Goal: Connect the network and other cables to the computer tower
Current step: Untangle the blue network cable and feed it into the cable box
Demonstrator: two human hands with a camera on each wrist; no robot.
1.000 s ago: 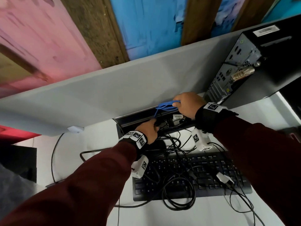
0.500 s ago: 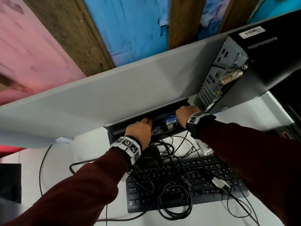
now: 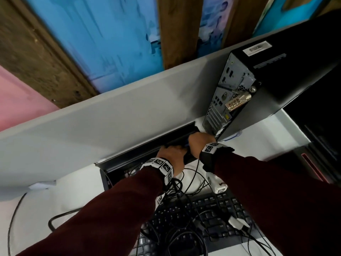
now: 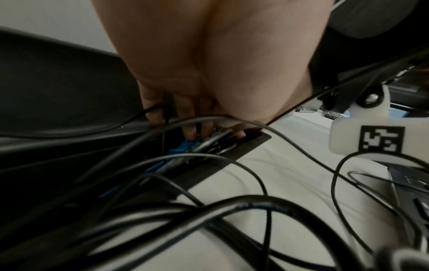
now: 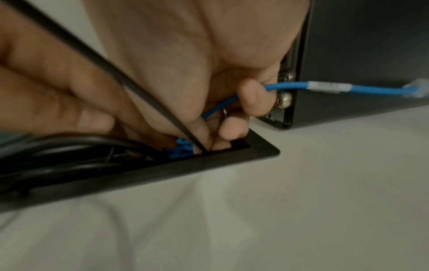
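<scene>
The black computer tower (image 3: 276,85) stands at the back right, its rear port panel (image 3: 227,93) facing me. Both hands reach into the black cable slot (image 3: 147,146) at the desk's back edge. My right hand (image 3: 200,143) curls its fingers round the blue network cable (image 5: 290,86). The cable's clear plug (image 5: 415,89) hangs free beside the tower's base. More of the blue cable is bunched (image 5: 181,148) in the slot under the fingertips. My left hand (image 3: 171,156) pokes straight fingers (image 4: 190,132) down onto the blue and grey cables (image 4: 183,146) in the slot.
A black keyboard (image 3: 212,215) lies near me under a tangle of black cables (image 3: 184,237) and a white connector (image 3: 236,221). A brass combination lock (image 3: 238,102) hangs on the tower's rear. A grey partition (image 3: 92,126) rises right behind the slot.
My right hand came down with the blue cable from above the slot into it, next to the tower's base. My left hand slid right along the slot beside it.
</scene>
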